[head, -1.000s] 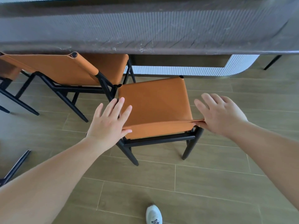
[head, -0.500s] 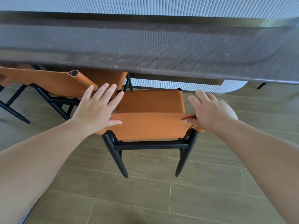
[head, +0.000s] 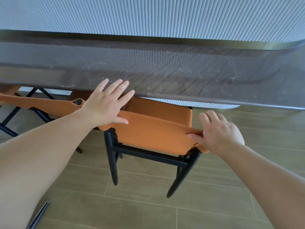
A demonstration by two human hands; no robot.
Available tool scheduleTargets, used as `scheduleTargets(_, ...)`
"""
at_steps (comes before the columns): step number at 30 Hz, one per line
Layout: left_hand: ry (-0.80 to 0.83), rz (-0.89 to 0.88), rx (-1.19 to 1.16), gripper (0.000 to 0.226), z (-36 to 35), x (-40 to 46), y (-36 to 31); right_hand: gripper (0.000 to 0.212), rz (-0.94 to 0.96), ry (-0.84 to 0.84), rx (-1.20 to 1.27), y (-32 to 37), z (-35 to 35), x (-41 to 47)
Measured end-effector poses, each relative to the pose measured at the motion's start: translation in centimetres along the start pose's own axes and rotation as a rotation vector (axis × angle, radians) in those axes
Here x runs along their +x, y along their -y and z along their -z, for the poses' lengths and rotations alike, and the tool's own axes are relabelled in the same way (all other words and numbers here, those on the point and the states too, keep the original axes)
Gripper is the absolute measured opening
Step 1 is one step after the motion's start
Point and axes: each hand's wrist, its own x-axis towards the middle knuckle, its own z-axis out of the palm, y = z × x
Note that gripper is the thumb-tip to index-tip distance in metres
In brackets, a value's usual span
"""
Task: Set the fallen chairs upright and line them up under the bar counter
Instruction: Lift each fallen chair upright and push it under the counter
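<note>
**Two hands on an orange chair at the bench**

An orange leather chair with black wooden legs (head: 155,138) stands upright on the floor. Its seat is tucked partly under the dark brown stone bench (head: 165,71). Its back is nearest the person, and its two near legs rest on the brown wood-look floor tiles (head: 148,212).

The left hand (head: 105,104) lies on the left end of the chair's back. Its fingers (head: 122,90) are straight and spread wide, reaching up in front of the edge of the bench. The thumb lies flat along the top of the chair's back. This hand presses and does not grip.

The right hand (head: 219,131) is at the right end of the chair's back. Its thumb lies on the near face of the leather. The other fingers go over the top edge, so the hand pinches the leather there.

A second orange leather chair with black legs (head: 54,104) stands just to the left of the first one, also partly under the bench. A round black knob (head: 78,101) shows at the corner of its back, right beside the left wrist.

Behind the bench rises a pale blue ribbed wall (head: 148,17). A thin black bar (head: 38,215) pokes in at the bottom left of the floor.
</note>
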Motion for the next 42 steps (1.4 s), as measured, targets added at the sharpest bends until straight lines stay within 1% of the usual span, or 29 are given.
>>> scheduleTargets(5, -0.051, -0.044, -0.016, 0.107, -1.1, 3.7, 2.4, 0.070, -0.004, -0.038, -0.006, -1.6, 1.0, 4.8)
scheduleTargets(8, -0.037, -0.015, -0.031, 0.108, -1.7, 4.6, 4.3, 0.073, 0.044, -0.045, 0.011, -1.6, 1.6, 8.1)
scheduleTargets(11, 0.002, 0.020, -0.015, 0.111, -1.7, 5.6, 5.7, 0.073, 0.093, -0.022, 0.002, -1.6, 2.3, 10.9)
scheduleTargets(14, -0.024, -0.011, -0.023, 0.110, -1.7, 7.5, 6.6, 0.074, 0.074, 0.022, -0.003, -2.8, 2.8, 12.4)
scheduleTargets(16, -0.021, 0.006, -0.038, 0.112, -1.8, 8.1, 7.3, 0.074, 0.075, 0.037, -0.009, -2.9, 2.9, 13.2)
scheduleTargets(23, 0.036, 0.001, -0.044, 0.113, -2.5, 8.2, 8.6, 0.071, 0.074, 0.063, -0.010, -1.2, 3.1, 13.8)
scheduleTargets(32, 0.138, 0.004, -0.057, 0.114, -3.9, 8.3, 10.6, 0.063, 0.070, 0.042, 0.030, 1.8, 3.5, 13.8)
scheduleTargets(38, 0.168, -0.021, -0.074, 0.111, -4.7, 8.5, 11.6, 0.063, 0.064, 0.022, 0.022, 2.5, 3.7, 14.1)
scheduleTargets(42, 0.142, -0.042, -0.104, 0.110, -5.4, 8.8, 12.1, 0.064, 0.057, 0.019, 0.004, 2.4, 3.6, 14.5)
